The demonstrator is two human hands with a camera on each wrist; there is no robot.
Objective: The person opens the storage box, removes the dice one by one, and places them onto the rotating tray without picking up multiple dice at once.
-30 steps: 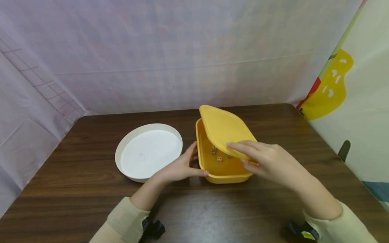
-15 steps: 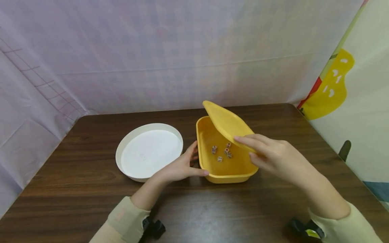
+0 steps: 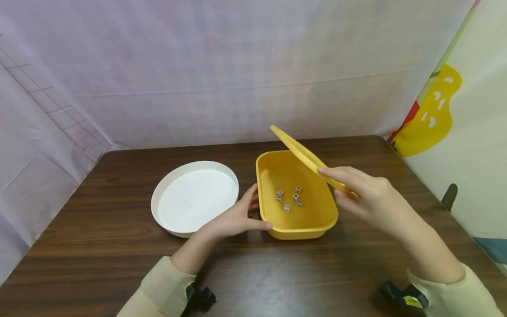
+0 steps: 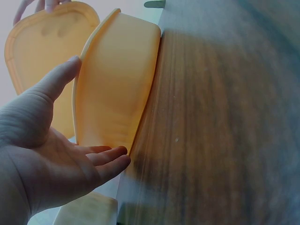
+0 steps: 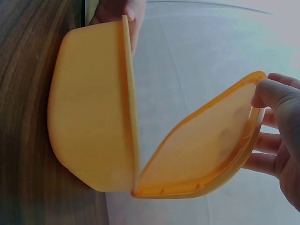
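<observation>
A yellow rectangular box (image 3: pixel 299 234) stands on the table, with several small white dice (image 3: pixel 295 197) on its floor. My left hand (image 3: pixel 233 218) lies at the box's left side: the thumb touches the rim near the front corner, and the extended fingers rest against the wall, as the left wrist view also shows. My right hand (image 3: pixel 366 196) pinches the near edge of the yellow lid (image 3: pixel 303 154), thumb on its underside in the right wrist view (image 5: pixel 201 145). Raised and steeply tilted, the lid hangs over the box's right side, its far end highest.
Left of the box, close to my left hand, is a round white shallow tray (image 3: pixel 198 198). The dark wooden table (image 3: pixel 99 211) ends at a pale hanging cloth (image 3: pixel 237 79) behind. Black wrist devices (image 3: pixel 206 299) sit below both sleeves.
My right hand has moved right and tipped the lid up more steeply, uncovering the dice and most of the box's inside. The left hand has stayed at the box's side.
</observation>
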